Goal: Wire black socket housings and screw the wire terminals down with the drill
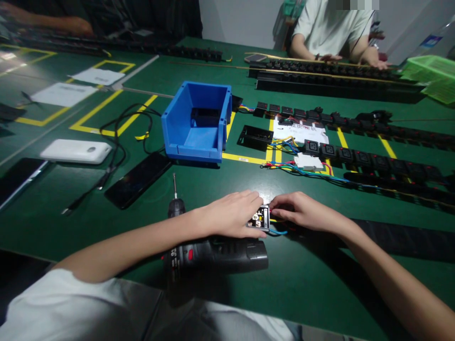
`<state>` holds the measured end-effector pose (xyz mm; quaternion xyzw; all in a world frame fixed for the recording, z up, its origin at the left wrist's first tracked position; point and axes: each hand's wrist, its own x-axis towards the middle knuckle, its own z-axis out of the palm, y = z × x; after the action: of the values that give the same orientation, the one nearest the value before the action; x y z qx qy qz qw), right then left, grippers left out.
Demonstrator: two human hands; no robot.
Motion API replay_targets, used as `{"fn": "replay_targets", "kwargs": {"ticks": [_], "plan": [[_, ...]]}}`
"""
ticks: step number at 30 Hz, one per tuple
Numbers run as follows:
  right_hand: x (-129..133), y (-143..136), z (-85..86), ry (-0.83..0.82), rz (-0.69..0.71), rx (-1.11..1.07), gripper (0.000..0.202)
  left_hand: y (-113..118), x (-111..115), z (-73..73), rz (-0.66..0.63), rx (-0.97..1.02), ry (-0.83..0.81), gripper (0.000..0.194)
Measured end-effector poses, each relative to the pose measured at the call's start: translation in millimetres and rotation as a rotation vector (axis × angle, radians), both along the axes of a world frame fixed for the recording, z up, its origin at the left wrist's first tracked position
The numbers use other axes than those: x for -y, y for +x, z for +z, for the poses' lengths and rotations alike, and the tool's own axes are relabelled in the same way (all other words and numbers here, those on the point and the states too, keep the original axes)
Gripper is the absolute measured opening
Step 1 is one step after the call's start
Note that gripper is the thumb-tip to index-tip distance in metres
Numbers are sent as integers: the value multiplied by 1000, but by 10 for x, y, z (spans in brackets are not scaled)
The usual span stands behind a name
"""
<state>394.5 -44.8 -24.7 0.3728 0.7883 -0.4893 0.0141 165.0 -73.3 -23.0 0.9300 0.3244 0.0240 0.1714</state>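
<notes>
My left hand (232, 215) is wrapped over a small black terminal block (259, 219) with metal screws, holding it on the green table. At the block's right side, my right hand (296, 208) pinches a red wire end with thumb and fingers. A blue wire (277, 232) and a yellow one run from the block below my right hand. The black power drill (220, 255) lies on its side just below my left hand, its bit pointing away from me.
Beyond my hands stands a blue bin (195, 147). Phones, a white power bank (76, 151) and a cable lie left. Socket strips (362, 158) with wires stretch right. A person (330, 33) sits across the table, near a green basket (430, 76).
</notes>
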Motion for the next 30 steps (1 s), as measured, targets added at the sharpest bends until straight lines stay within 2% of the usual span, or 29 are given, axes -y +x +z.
{"fn": "replay_targets", "kwargs": {"ticks": [4,7,13,15,23,30], "plan": [[-43,36,-22,27,19,20,33,-6,1,-1,0,7,1,52],[-19,-6,-70,80,31,45,29,0,6,-7,5,14,-6,50],[127,-91,-134,332,25,137,16,19,40,-38,1,31,32,49],[158,-97,-136,366,22,155,15,21,49,-34,0,26,24,48],[134,-95,-118,320,22,143,17,29,43,20,-8,-1,-2,48],[37,-13,-11,113,53,57,29,23,46,-1,-4,-7,2,49]]}}
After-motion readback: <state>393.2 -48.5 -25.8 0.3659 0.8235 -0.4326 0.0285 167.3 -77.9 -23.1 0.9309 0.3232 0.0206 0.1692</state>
